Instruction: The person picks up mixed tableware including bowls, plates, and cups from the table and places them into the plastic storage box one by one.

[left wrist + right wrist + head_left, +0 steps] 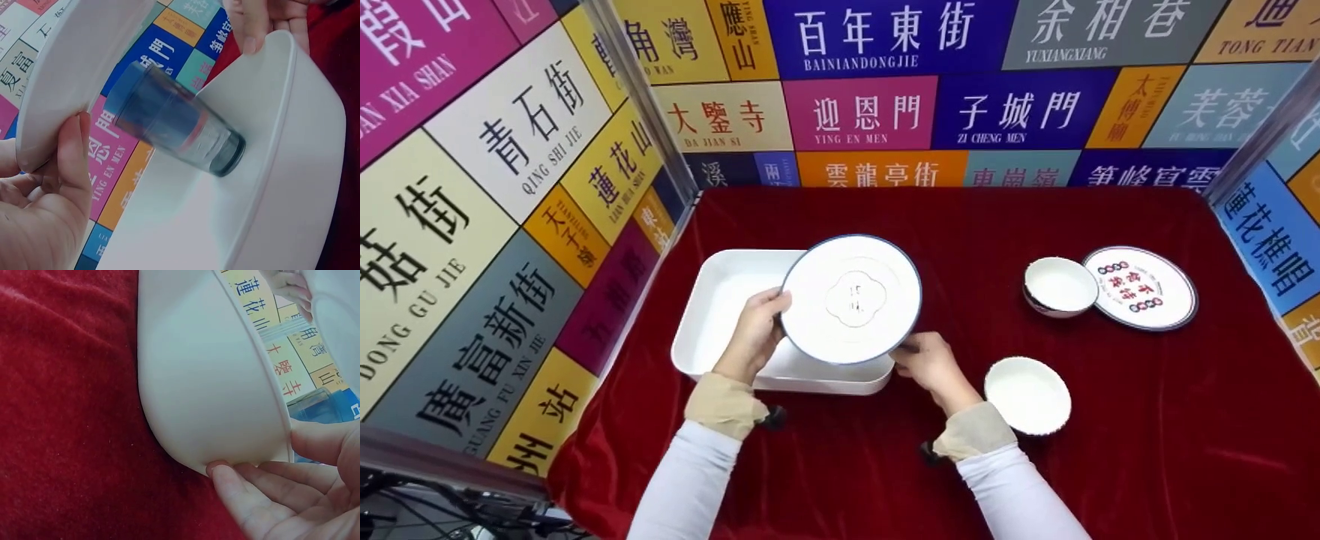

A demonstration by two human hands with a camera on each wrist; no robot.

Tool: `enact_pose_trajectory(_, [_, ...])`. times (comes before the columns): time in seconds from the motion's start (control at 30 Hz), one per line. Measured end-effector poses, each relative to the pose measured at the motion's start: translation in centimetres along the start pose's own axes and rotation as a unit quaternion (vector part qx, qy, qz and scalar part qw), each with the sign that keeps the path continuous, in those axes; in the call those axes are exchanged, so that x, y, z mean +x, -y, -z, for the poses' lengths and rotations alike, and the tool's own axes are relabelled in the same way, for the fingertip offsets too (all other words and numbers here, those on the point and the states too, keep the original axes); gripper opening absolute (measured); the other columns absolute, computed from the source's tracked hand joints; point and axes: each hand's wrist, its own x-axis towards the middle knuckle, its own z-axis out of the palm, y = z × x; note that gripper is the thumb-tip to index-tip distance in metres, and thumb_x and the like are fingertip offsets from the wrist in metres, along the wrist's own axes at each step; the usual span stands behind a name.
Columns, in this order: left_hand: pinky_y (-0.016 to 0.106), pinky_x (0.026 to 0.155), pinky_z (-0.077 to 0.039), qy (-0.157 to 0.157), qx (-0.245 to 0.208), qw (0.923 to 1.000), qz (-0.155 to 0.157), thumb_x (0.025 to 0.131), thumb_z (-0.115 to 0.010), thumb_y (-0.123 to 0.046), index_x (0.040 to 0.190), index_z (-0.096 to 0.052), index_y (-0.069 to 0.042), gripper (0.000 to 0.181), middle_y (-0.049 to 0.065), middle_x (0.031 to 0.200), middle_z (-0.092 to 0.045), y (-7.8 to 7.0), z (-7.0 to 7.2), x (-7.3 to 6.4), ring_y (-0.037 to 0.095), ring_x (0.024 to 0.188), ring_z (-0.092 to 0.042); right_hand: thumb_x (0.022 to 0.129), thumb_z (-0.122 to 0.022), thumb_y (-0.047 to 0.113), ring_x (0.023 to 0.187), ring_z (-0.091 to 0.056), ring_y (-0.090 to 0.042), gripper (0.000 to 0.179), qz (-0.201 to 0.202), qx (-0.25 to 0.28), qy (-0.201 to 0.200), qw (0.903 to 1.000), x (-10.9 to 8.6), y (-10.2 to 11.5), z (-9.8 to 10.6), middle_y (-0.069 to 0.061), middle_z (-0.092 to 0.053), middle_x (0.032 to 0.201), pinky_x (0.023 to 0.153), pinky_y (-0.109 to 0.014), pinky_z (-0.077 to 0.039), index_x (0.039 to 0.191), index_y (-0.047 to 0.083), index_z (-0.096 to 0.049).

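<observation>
My left hand holds a round white plate with a thin blue rim by its left edge. The plate is raised over the right part of a white rectangular tray and covers some of it in the head view. With thumb and fingers, my right hand grips the tray's near right corner. Inside the tray stands a clear tumbler with a blue top, seen in the left wrist view. From the head camera the plate hides this tumbler.
To the right, a white bowl overlaps a plate with red lettering. Another white bowl stands nearer, beside my right wrist. Red cloth covers the table, and sign-printed panels enclose its back and sides.
</observation>
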Motion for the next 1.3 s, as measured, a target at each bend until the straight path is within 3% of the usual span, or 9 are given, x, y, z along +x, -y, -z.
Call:
enact_pose_trajectory(0.17, [0.022, 0.067, -0.058, -0.008, -0.012, 0.9999, -0.004, 0.105, -0.048, -0.014, 0.130, -0.055, 0.012, 0.036, 0.002, 0.089, -0.067, -0.1, 0.9, -0.1, 0.009, 0.074, -0.066, 0.097, -0.063, 0.004, 0.096, -0.072, -0.027, 0.035, 0.009, 0.012, 0.012, 0.9998, 0.0, -0.1, 0.1, -0.029, -0.067, 0.123, 0.092, -0.047, -0.060, 0.128, -0.013, -0.062])
enact_pose_trajectory(0.43, [0.022, 0.066, -0.059, -0.018, -0.014, 0.9997, -0.004, 0.106, -0.046, -0.015, 0.135, -0.052, 0.012, 0.039, 0.002, 0.089, -0.068, -0.4, 2.5, -0.2, 0.009, 0.073, -0.068, 0.098, -0.063, 0.008, 0.096, -0.071, -0.023, 0.036, -0.012, 0.017, 0.012, 0.9997, 0.2, 0.3, 0.2, -0.025, -0.070, 0.119, 0.093, -0.044, -0.060, 0.129, -0.011, -0.062])
enact_pose_trajectory(0.7, [0.021, 0.063, -0.057, -0.036, -0.028, 0.9989, -0.010, 0.107, -0.044, -0.013, 0.134, -0.049, 0.013, 0.038, 0.000, 0.084, -0.067, -0.7, 4.8, -0.4, 0.007, 0.071, -0.066, 0.099, -0.063, 0.009, 0.103, -0.072, -0.030, 0.040, -0.012, 0.010, 0.014, 0.9998, 0.1, 0.2, 0.2, -0.027, -0.068, 0.124, 0.095, -0.046, -0.059, 0.131, -0.013, -0.059])
enact_pose_trajectory(1.03, [0.020, 0.067, -0.057, -0.036, -0.018, 0.9991, 0.011, 0.108, -0.041, -0.014, 0.140, -0.042, 0.016, 0.043, 0.001, 0.090, -0.065, 0.1, 7.3, 0.1, 0.007, 0.075, -0.065, 0.099, -0.062, 0.008, 0.109, -0.070, -0.036, 0.039, -0.017, 0.018, 0.016, 0.9996, 0.1, 0.1, 0.2, -0.029, -0.067, 0.125, 0.096, -0.046, -0.058, 0.132, -0.012, -0.059])
enact_pose_trajectory(1.3, [0.018, 0.069, -0.057, -0.057, -0.014, 0.9979, 0.028, 0.108, -0.042, -0.012, 0.144, -0.037, 0.015, 0.046, 0.000, 0.092, -0.063, 0.8, 8.5, 0.7, 0.005, 0.076, -0.064, 0.099, -0.062, 0.009, 0.105, -0.071, -0.032, 0.039, -0.020, 0.012, 0.015, 0.9996, 0.2, 0.1, 0.1, -0.027, -0.067, 0.125, 0.096, -0.046, -0.058, 0.132, -0.012, -0.059])
